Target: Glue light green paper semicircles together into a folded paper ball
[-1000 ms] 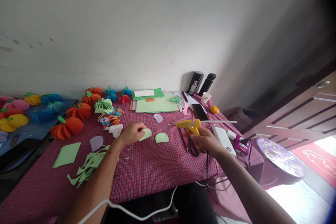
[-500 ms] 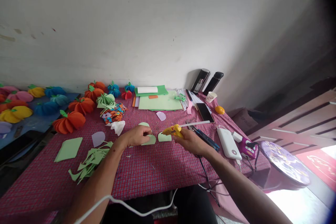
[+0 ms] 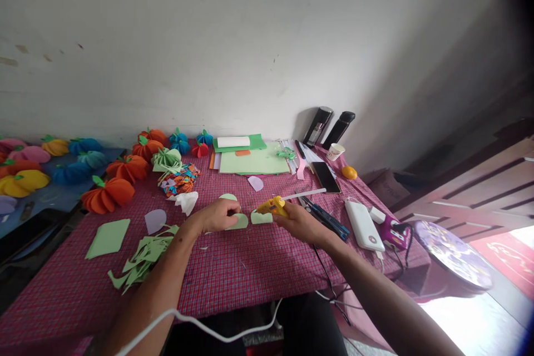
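My right hand (image 3: 295,221) is wrapped round a yellow hot glue gun (image 3: 273,206), and a long whitish glue stick (image 3: 306,193) juts from its back end. The nozzle points left, over a light green rounded paper piece (image 3: 262,217) on the cloth. Just left of that, my left hand (image 3: 219,214) is closed, its fingers pinching the edge of another light green paper piece (image 3: 237,222). Behind those fingers a third green piece (image 3: 228,197) shows in part. The fingertips of the left hand are partly hidden.
On the left lie green paper squares (image 3: 107,238), green offcuts (image 3: 146,256) and orange paper pumpkins (image 3: 107,194). Pliers (image 3: 327,219), a phone (image 3: 326,177) and a white power bank (image 3: 364,225) are on the right. A white cable (image 3: 225,339) crosses in front.
My right hand and the glue gun have shifted slightly left, the nozzle staying above the green piece. My left hand has barely moved. The whole view has shifted a little.
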Demonstrator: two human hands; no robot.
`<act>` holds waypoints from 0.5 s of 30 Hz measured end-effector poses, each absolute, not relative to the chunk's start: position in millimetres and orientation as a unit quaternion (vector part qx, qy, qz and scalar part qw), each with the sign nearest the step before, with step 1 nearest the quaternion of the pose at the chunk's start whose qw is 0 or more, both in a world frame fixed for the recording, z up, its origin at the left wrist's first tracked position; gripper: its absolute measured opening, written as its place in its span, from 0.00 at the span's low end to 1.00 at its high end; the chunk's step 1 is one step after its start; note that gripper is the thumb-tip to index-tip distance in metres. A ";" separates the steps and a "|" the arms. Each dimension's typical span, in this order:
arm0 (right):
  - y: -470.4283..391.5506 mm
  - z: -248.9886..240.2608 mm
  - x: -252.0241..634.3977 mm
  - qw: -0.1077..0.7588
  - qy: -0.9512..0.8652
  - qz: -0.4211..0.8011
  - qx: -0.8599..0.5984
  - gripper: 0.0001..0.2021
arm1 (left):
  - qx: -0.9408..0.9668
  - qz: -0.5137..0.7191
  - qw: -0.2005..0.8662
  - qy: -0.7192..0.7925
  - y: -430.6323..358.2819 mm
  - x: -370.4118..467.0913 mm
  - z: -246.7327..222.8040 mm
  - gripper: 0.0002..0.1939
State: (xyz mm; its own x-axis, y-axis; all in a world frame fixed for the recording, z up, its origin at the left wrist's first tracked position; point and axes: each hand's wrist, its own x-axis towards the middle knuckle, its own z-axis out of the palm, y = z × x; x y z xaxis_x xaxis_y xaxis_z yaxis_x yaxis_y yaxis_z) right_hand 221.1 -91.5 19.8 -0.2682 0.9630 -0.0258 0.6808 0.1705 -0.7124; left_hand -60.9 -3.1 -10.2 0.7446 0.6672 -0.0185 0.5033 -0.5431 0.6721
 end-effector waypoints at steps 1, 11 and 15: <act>-91.2 19.4 221.5 0.225 -0.730 0.314 -0.565 0.12 | 0.870 0.121 0.340 0.335 -3.1 -60.9 -10.3 0.05; -95.7 25.7 228.4 0.201 -0.720 0.272 -0.606 0.12 | 0.869 0.117 0.342 0.338 -3.5 -60.2 -8.9 0.05; -98.0 23.5 235.9 0.196 -0.712 0.269 -0.618 0.12 | 0.870 0.119 0.346 0.330 -2.5 -60.9 -11.4 0.06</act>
State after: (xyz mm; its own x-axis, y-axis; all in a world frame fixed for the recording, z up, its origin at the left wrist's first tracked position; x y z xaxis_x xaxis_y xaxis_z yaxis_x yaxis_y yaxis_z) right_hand 235.9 -98.0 23.5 -0.1585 0.9859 -0.0530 0.7744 0.0908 -0.6262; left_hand -60.9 -2.5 -11.4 0.7540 0.6565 -0.0201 0.4915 -0.5437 0.6803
